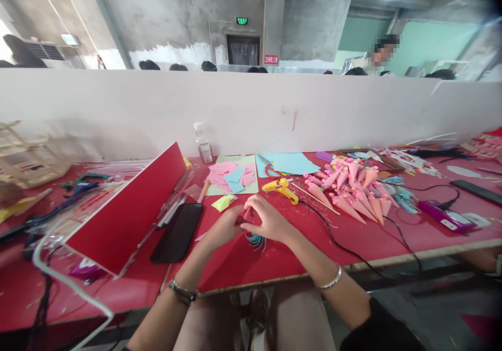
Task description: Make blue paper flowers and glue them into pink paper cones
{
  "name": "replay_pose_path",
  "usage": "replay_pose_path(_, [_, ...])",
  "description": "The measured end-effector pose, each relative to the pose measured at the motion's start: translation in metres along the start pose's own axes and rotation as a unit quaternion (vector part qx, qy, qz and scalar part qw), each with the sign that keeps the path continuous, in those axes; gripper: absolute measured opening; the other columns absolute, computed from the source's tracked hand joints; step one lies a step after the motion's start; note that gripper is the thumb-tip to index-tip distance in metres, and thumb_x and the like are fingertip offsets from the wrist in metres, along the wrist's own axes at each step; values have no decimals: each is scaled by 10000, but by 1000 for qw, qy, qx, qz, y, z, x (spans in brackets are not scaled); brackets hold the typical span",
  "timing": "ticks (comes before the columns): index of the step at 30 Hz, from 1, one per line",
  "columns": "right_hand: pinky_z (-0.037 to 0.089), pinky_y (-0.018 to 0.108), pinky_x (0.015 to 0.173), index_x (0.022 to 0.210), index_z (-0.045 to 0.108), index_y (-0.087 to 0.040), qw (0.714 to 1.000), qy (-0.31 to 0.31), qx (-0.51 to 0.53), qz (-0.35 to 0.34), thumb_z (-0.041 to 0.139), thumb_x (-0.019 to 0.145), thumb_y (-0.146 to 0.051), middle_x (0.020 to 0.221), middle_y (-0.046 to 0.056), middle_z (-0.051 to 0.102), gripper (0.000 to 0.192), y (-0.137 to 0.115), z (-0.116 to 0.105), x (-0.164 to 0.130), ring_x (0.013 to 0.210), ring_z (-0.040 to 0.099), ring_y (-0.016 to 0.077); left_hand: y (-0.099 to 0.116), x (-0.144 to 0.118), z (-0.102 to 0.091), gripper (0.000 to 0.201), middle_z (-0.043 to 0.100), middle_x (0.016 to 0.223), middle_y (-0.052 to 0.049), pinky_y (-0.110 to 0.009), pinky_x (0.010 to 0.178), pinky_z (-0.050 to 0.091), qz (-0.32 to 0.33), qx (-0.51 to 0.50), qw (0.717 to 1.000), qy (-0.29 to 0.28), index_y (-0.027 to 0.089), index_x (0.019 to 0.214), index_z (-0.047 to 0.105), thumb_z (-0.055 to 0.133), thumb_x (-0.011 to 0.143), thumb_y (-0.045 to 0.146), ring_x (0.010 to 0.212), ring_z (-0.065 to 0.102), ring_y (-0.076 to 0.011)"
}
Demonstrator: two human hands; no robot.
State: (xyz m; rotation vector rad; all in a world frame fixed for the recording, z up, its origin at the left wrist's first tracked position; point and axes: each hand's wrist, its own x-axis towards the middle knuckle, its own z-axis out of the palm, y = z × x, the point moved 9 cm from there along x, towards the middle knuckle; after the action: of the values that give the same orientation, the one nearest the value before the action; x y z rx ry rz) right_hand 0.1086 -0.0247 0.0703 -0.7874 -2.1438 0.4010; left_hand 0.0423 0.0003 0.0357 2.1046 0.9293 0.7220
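Both hands meet over the red table, with fingertips together in a ring. My left hand (225, 228) is closed in a pinch; what lies in its fingers, if anything, is too small to tell. My right hand (269, 219) curves in from the other side, its thumb and fingers bent towards the left fingertips. Just under the right hand are teal curled strips (257, 242); whether they are held or lie on the table I cannot tell. A yellow glue gun (280, 188) rests just beyond the right hand. Beyond the left hand lies a small yellow-green packet (223, 202).
Pink paper cones (355, 186) are heaped at the right. Pink paper pieces (223, 174), blue sheets (290, 163) and red-handled scissors (272, 171) lie at the back. A black phone (178, 233), an upright red board (133, 210) and a bottle (203, 144) stand left.
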Motion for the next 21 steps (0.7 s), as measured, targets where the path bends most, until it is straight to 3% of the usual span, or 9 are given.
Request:
replay_pose_path(4, [423,310,774,915,437,-184,1000,-22,-14,-8,601,720,-320,947,56,472,289,4,-1,5,890,471,176,-7,7,-5,198,508,620,38,-177,454,351,-41,-57,997,-37,122,839,526,526,642,112,494,478,-86])
replay_pose_path(7, [416,315,806,991,427,-190,1000,-14,4,3,595,732,-314,959,54,474,333,11,-3,7,907,477,171,-15,12,-9,185,493,593,48,-169,440,338,-45,-58,997,-21,127,818,523,582,651,176,476,476,-82])
replay_pose_path(12, [392,329,877,1217,322,-218,998,6,49,42,615,719,-331,1094,73,477,589,26,-5,12,1020,466,184,-24,21,-20,182,553,611,7,-191,502,386,-9,8,999,46,121,731,540,600,690,288,574,532,-124])
replay_pose_path(18, [424,288,791,962,537,-196,997,28,71,29,593,743,-281,933,37,530,242,32,-7,21,887,517,156,-16,27,-24,184,598,640,-28,-216,562,397,92,134,984,68,127,734,593,515,776,288,585,531,-129])
replay_pose_path(21, [430,288,783,974,545,-202,996,46,75,22,593,743,-245,930,37,524,241,36,-5,20,880,522,152,-19,25,-24,168,611,683,-38,-229,605,407,117,174,974,84,143,754,598,489,798,263,633,547,-139])
